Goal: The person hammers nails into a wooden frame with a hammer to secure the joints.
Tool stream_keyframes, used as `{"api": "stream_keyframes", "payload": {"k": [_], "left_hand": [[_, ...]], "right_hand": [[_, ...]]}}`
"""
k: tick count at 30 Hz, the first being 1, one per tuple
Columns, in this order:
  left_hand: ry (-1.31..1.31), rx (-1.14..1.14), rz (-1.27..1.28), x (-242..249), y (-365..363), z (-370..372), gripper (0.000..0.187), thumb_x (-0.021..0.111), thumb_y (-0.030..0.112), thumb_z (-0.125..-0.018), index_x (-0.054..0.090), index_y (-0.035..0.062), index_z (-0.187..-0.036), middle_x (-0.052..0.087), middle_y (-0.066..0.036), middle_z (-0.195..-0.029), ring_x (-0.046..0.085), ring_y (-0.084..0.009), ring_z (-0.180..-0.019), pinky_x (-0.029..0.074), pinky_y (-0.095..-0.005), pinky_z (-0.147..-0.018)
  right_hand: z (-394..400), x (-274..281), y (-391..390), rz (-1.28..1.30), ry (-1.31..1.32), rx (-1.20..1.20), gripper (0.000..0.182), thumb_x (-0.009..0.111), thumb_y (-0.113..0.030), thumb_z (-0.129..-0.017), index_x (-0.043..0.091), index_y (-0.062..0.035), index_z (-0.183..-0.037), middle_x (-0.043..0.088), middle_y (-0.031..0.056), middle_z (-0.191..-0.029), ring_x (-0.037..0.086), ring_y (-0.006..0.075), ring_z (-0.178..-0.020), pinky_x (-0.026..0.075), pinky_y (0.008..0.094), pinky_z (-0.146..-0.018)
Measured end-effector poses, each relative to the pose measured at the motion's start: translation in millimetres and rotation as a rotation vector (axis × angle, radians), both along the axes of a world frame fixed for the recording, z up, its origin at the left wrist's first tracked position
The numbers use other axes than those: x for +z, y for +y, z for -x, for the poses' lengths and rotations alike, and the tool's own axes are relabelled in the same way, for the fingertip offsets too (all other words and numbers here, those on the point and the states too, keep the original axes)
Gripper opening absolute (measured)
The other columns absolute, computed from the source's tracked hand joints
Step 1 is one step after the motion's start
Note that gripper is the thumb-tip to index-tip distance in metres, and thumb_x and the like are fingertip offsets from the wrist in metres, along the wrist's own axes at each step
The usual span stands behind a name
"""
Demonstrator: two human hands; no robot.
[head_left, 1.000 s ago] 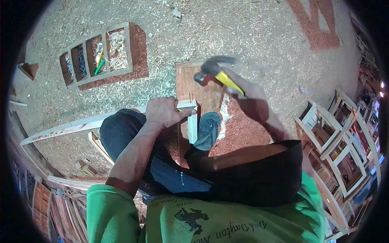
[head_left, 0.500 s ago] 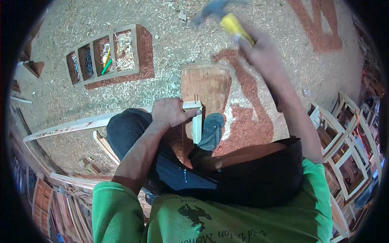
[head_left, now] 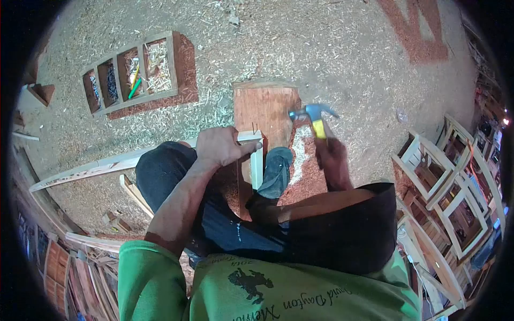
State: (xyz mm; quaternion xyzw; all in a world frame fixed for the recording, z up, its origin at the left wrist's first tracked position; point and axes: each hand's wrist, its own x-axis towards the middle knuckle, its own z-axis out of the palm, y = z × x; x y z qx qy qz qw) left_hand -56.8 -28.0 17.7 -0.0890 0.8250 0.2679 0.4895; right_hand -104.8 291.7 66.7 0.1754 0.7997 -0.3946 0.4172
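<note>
My left hand point(head_left: 222, 147) grips the corner of a pale wooden frame point(head_left: 257, 166), its thumb pressed along the joint. Two thin nails point(head_left: 254, 127) stand up from the frame's top edge, just beyond the fingers. My right hand point(head_left: 333, 158) is closed round the yellow handle of a claw hammer point(head_left: 316, 115), whose blue-grey head is to the right of the nails, apart from them. Under the frame's corner lies a reddish wooden block point(head_left: 266, 107). A dark shoe point(head_left: 276, 174) is beside the frame's right side.
A four-compartment wooden tray point(head_left: 175, 64) at the upper left holds nails, shavings, a yellow pencil and a green marker. Wooden frames point(head_left: 450, 214) are stacked at the right. Long boards point(head_left: 88, 273) lie at the lower left. Shavings cover the ground point(head_left: 321, 59).
My right hand has brought the hammer down and closer to my body, from the top of the view to beside the block. My left hand keeps its hold on the frame.
</note>
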Motion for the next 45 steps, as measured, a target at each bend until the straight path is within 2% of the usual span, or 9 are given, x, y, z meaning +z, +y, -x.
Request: {"api": "stream_keyframes", "payload": {"k": [2,9,17,22,33,34,36,38,45], "left_hand": [[0.000,-0.015,0.013,0,1,-1,0.099,0.055,0.099,-0.076,0.080,0.0055,-0.098,0.078,-0.021,-0.093,0.077,-0.0389,-0.096,0.058,-0.0503,-0.088],[0.000,-0.065,0.047,-1,3,-1,0.098,0.056,0.098,-0.076,0.081,0.0055,-0.098,0.079,-0.020,-0.093,0.078,-0.0372,-0.095,0.059,-0.0489,-0.086],[0.062,-0.055,0.034,-4,2,-5,0.101,0.052,0.100,-0.077,0.078,0.0042,-0.093,0.077,-0.022,-0.090,0.077,-0.0402,-0.092,0.058,-0.0519,-0.085],[0.098,-0.039,0.008,-6,0,-9,0.098,0.052,0.098,-0.079,0.079,0.0043,-0.093,0.077,-0.021,-0.089,0.077,-0.0401,-0.092,0.059,-0.0512,-0.085],[0.071,-0.051,0.000,-8,2,-10,0.097,0.053,0.096,-0.081,0.081,0.0047,-0.097,0.079,-0.020,-0.091,0.078,-0.0381,-0.093,0.060,-0.0499,-0.084],[0.076,-0.049,0.012,-9,2,-9,0.097,0.053,0.096,-0.080,0.081,0.0048,-0.097,0.079,-0.019,-0.091,0.078,-0.0381,-0.092,0.060,-0.0498,-0.084],[0.071,-0.046,0.007,-3,1,-7,0.097,0.053,0.097,-0.080,0.081,0.0053,-0.096,0.079,-0.018,-0.090,0.078,-0.0380,-0.091,0.060,-0.0504,-0.084],[0.087,-0.037,0.012,-2,2,-9,0.096,0.054,0.097,-0.080,0.081,0.0055,-0.096,0.079,-0.018,-0.090,0.078,-0.0381,-0.090,0.060,-0.0508,-0.083],[0.057,-0.030,0.008,-3,4,-4,0.095,0.055,0.095,-0.080,0.081,0.0058,-0.098,0.079,-0.019,-0.093,0.078,-0.0366,-0.095,0.060,-0.0490,-0.086]], "right_hand": [[-54,-31,11,0.169,0.216,0.125,0.054,0.058,-0.018,-0.109,0.051,-0.0064,-0.161,0.064,-0.0015,-0.090,0.055,0.0062,-0.079,0.047,0.0276,-0.069],[-64,-9,3,0.225,-0.041,-0.067,0.055,0.066,-0.011,-0.105,0.054,-0.0082,-0.158,0.073,0.0074,-0.121,0.064,0.0128,-0.103,0.053,0.0346,-0.092],[68,2,-59,0.129,0.519,0.656,0.056,0.066,-0.022,-0.102,0.056,-0.0258,-0.156,0.076,0.0225,-0.109,0.075,0.0429,-0.094,0.059,0.0527,-0.080],[125,31,-120,-0.113,0.179,1.239,0.052,0.060,-0.033,-0.107,0.055,-0.0285,-0.158,0.077,0.0209,-0.106,0.076,0.0365,-0.092,0.059,0.0511,-0.084],[203,30,-134,0.037,0.806,0.398,0.059,0.060,-0.050,-0.107,0.066,-0.0042,-0.142,0.076,0.0222,-0.096,0.075,0.0311,-0.084,0.060,0.0474,-0.074],[182,14,-123,-0.094,0.599,0.592,0.056,0.064,-0.033,-0.107,0.055,-0.0130,-0.158,0.071,0.0120,-0.080,0.073,0.0200,-0.079,0.056,0.0371,-0.070],[127,20,-120,-0.165,0.067,1.320,0.061,0.066,-0.035,-0.103,0.051,-0.0169,-0.159,0.075,0.0253,-0.115,0.073,0.0448,-0.102,0.058,0.0521,-0.091],[94,-2,-79,0.286,0.213,0.841,0.058,0.065,-0.027,-0.104,0.051,-0.0147,-0.159,0.073,0.0251,-0.124,0.072,0.0404,-0.104,0.057,0.0444,-0.093],[-6,10,2,-0.031,-0.005,0.059,0.042,0.067,-0.016,-0.105,0.064,-0.0071,-0.146,0.077,0.0113,-0.105,0.068,0.0153,-0.094,0.056,0.0327,-0.077]]}}
